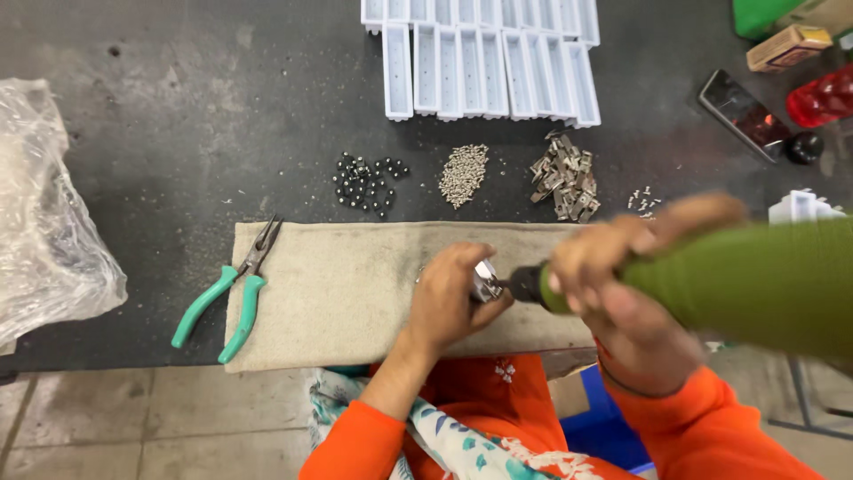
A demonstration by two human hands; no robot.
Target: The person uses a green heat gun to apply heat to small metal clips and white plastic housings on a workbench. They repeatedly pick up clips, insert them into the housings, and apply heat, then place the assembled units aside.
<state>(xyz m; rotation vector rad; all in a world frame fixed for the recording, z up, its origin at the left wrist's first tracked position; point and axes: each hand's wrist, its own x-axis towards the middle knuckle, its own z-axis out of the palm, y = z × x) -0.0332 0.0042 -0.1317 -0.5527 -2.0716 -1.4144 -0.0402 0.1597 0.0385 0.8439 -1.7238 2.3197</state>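
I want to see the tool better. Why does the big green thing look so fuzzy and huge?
In the head view, the green electric screwdriver sits very near the camera, so it looks oversized and soft; the right hand gripping it is blurred too. Farther off, the small metal part in the left hand, the screw pile and the teal pliers look sharper. The plastic bag shows glare.

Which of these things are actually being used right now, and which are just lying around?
In use:
left hand pinching a small metal part
right hand gripping a green power screwdriver
beige cloth mat

Lying about:
teal-handled pliers
black beads
screw pile
metal clips
white plastic housings
phone
plastic bag
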